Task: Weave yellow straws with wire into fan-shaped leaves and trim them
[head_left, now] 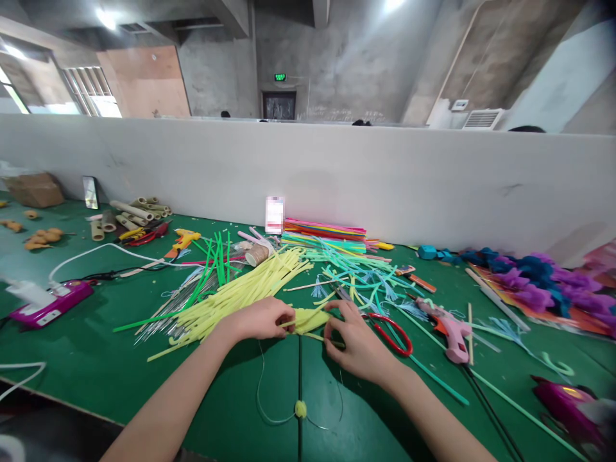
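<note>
Between both hands is a flat bunch of yellow pipe cleaners (308, 321). My left hand (265, 319) pinches its left end, fingers closed. At the right end, the thumb and fingers of my right hand (351, 335) are also closed on the yellow strands. Below them a thin wire loop (260, 385) hangs down over the table, with a small yellow fuzzy ball (301, 409) at its lowest point. A large pile of loose yellow pipe cleaners (245, 289) lies just beyond my left hand. Red-handled scissors (409, 346) rest beside my right hand, their blades partly hidden.
A pink glue gun (455, 337) lies on the green table (231, 417) to the right, a yellow one (185, 239) at the back left. Purple power strips (52, 313) sit at both sides. Turquoise pipe cleaners (356, 273) and a phone (274, 215) are near the white partition (216, 173).
</note>
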Available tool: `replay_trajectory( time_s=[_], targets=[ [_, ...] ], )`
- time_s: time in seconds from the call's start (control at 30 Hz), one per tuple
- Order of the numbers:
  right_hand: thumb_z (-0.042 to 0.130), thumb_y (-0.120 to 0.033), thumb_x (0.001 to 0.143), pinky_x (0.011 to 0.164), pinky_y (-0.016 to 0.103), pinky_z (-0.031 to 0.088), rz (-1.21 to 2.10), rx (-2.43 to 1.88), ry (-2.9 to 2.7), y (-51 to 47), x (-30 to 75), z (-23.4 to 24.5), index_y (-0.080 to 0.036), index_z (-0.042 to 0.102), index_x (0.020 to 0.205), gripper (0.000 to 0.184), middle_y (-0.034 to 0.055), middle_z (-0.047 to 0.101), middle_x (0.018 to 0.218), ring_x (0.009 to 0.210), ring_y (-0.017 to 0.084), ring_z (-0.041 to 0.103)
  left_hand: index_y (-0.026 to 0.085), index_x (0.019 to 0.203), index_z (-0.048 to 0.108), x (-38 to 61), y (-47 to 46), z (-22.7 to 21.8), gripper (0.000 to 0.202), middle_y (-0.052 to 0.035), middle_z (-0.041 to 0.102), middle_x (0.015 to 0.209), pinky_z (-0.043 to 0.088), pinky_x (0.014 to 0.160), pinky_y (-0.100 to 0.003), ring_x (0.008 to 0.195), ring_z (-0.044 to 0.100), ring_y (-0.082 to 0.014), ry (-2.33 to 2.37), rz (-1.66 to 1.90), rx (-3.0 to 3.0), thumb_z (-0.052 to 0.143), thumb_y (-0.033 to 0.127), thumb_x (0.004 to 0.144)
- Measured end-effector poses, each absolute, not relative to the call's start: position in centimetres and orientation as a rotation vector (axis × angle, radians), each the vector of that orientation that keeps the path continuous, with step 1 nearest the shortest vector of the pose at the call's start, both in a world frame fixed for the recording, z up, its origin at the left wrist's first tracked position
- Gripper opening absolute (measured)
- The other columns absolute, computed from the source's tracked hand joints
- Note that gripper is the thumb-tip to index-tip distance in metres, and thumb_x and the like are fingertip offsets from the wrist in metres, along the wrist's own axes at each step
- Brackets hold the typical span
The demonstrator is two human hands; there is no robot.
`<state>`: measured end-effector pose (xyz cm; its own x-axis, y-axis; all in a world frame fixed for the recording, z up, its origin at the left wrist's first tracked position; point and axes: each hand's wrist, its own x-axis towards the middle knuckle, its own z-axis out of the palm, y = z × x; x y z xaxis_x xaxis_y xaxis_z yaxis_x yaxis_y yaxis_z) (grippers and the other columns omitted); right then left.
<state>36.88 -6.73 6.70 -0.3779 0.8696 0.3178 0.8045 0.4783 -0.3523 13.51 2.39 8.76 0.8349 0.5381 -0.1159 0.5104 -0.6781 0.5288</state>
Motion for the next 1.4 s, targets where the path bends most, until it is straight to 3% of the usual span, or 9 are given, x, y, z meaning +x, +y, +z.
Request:
replay_trajectory(
  time_s=[0.13, 0.37, 0.53, 0.63, 0.77, 0.9, 1.0, 1.17, 1.4],
  targets=[
    [0.06, -0.015, 0.073, 0.098, 0.043, 0.038, 0.211, -1.358, -2.292, -7.3, 36.3, 7.3, -0.021, 0.06, 0.074, 0.006, 0.0084, 0.049, 0.117, 0.116, 0.026, 0.043, 0.019, 0.065, 0.048, 14.1, 1.9, 8.7, 0.025, 0.0018, 0.06, 0.072, 0.027, 0.053, -0.024, 0.063, 0.051, -0.0129, 0.822, 0.096, 2.463, 0.066, 0.035, 0.073],
    [0.055, -0.017, 0.079, 0.094, 0.044, 0.036, 0.123, -1.415, -2.293, -7.1, 36.4, 7.9, -0.021, 0.055, 0.078, 0.004, 0.0037, 0.06, 0.088, 0.092, 0.022, 0.053, 0.019, 0.067, 0.053, 14.7, 1.0, 8.8, 0.025, 0.0002, 0.058, 0.07, 0.025, 0.053, -0.025, 0.062, 0.048, -0.0136, 0.893, 0.157, 2.507, 0.066, 0.039, 0.073],
    [0.042, -0.022, 0.091, 0.074, 0.034, 0.044, 0.261, -1.466, -2.192, -6.6, 37.3, 7.8, -0.021, 0.053, 0.09, 0.011, 0.0045, 0.062, 0.084, 0.078, 0.019, 0.057, 0.019, 0.077, 0.064, 14.4, 1.5, 9.1, 0.024, -0.0011, 0.06, 0.079, 0.029, 0.057, -0.024, 0.07, 0.052, -0.0148, 0.919, 0.256, 2.472, 0.061, 0.043, 0.077],
    [0.052, -0.032, 0.088, 0.074, 0.033, 0.044, 0.299, -1.49, -2.214, -6.6, 37.5, 7.8, -0.021, 0.056, 0.091, 0.012, 0.0044, 0.062, 0.087, 0.083, 0.02, 0.057, 0.019, 0.078, 0.065, 14.4, 1.5, 9.4, 0.032, -0.0007, 0.058, 0.072, 0.029, 0.056, -0.024, 0.066, 0.05, -0.0143, 0.949, 0.273, 2.425, 0.055, 0.049, 0.081],
    [0.072, -0.045, 0.071, 0.078, 0.036, 0.043, 0.283, -1.536, -2.315, -6.8, 37.6, 7.8, -0.023, 0.062, 0.085, 0.029, 0.0038, 0.06, 0.089, 0.09, 0.024, 0.055, 0.017, 0.074, 0.06, 14.5, 1.3, 9.5, 0.036, 0.0021, 0.053, 0.062, 0.027, 0.052, -0.023, 0.057, 0.045, -0.0116, 0.926, 0.222, 2.335, 0.049, 0.05, 0.084],
    [0.062, -0.024, 0.081, 0.078, 0.034, 0.041, 0.257, -1.527, -2.344, -6.8, 37.6, 7.6, -0.022, 0.061, 0.08, 0.003, 0.0032, 0.06, 0.085, 0.087, 0.021, 0.055, 0.018, 0.07, 0.057, 14.2, 1.5, 9.5, 0.035, 0.0021, 0.053, 0.063, 0.026, 0.052, -0.023, 0.058, 0.046, -0.0117, 0.95, 0.229, 2.369, 0.048, 0.049, 0.084],
    [0.052, -0.015, 0.084, 0.075, 0.032, 0.041, 0.271, -1.517, -2.339, -6.8, 37.6, 7.6, -0.021, 0.058, 0.081, 0.009, 0.0034, 0.061, 0.082, 0.081, 0.019, 0.055, 0.017, 0.069, 0.056, 13.9, 1.7, 9.7, 0.036, 0.0015, 0.054, 0.063, 0.027, 0.053, -0.023, 0.058, 0.046, -0.012, 0.97, 0.227, 2.389, 0.048, 0.049, 0.084],
    [0.062, -0.024, 0.079, 0.074, 0.036, 0.038, 0.111, -1.665, -2.392, -7.1, 37.7, 7.7, -0.021, 0.058, 0.087, 0.009, 0.0071, 0.062, 0.088, 0.089, 0.026, 0.054, 0.017, 0.07, 0.056, 13.5, 2.0, 10.1, 0.034, 0.0016, 0.056, 0.065, 0.027, 0.054, -0.023, 0.059, 0.047, -0.0114, 0.992, 0.261, 2.405, 0.048, 0.047, 0.085],
    [0.046, 0.002, 0.073, 0.069, 0.034, 0.036, -0.056, -1.814, -2.482, -7.3, 37.2, 7.4, -0.017, 0.054, 0.079, 0.022, 0.0129, 0.06, 0.087, 0.084, 0.026, 0.052, 0.018, 0.072, 0.06, 13.2, 2.6, 9.8, 0.033, 0.0004, 0.059, 0.068, 0.028, 0.054, -0.023, 0.06, 0.049, -0.0127, 1.021, 0.241, 2.424, 0.05, 0.048, 0.083]
  ],
)
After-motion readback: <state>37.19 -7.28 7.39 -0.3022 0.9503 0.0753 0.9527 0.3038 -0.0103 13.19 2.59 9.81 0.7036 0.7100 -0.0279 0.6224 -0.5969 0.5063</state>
